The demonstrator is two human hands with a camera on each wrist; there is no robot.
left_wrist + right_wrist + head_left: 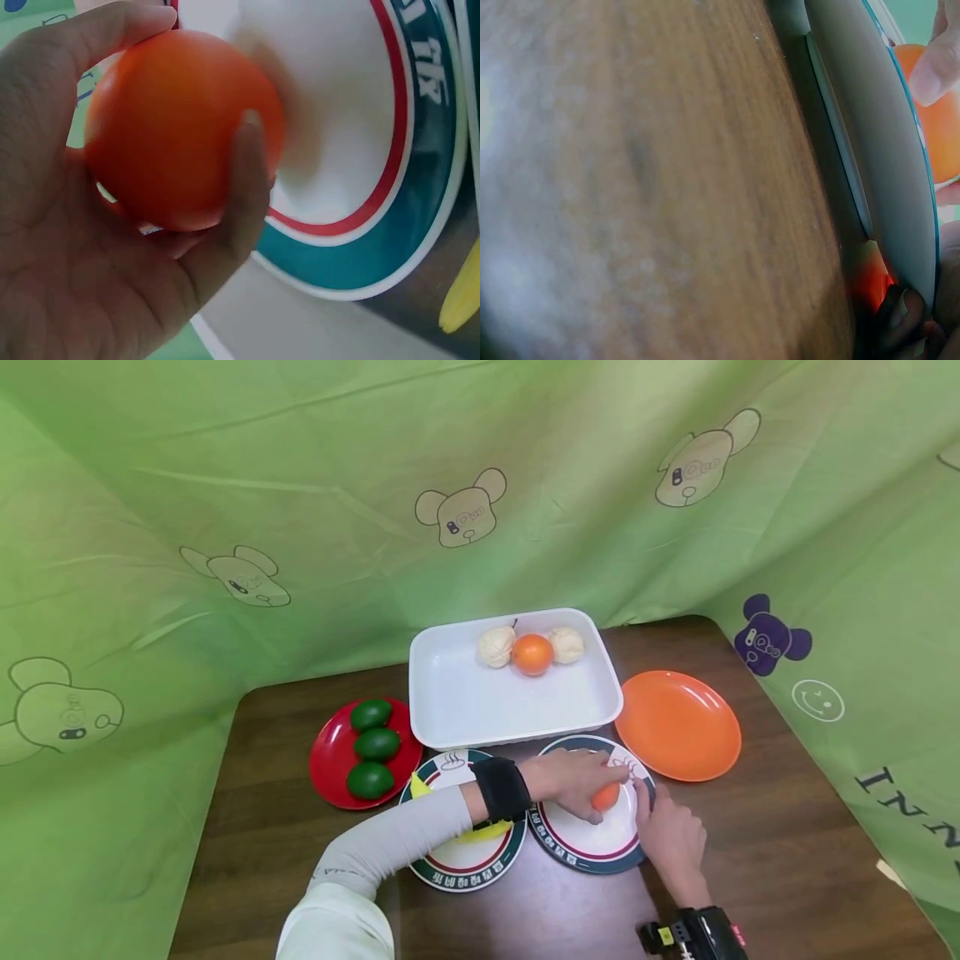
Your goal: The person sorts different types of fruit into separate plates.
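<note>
My left hand grips an orange, with fingers and thumb curled round its sides. The orange is over a white plate with a dark green rim. My right hand pinches that plate's right edge. In the right wrist view, a fingertip is under the rim and the plate's underside shows above the wooden table. Across a second green-rimmed plate lies my left forearm, partly hiding yellow bananas there.
A white tray at the back holds another orange and two cream-coloured round fruits. Left of it, a red plate bears three green oval fruits. An orange plate sits at the right, and green cloth hangs behind.
</note>
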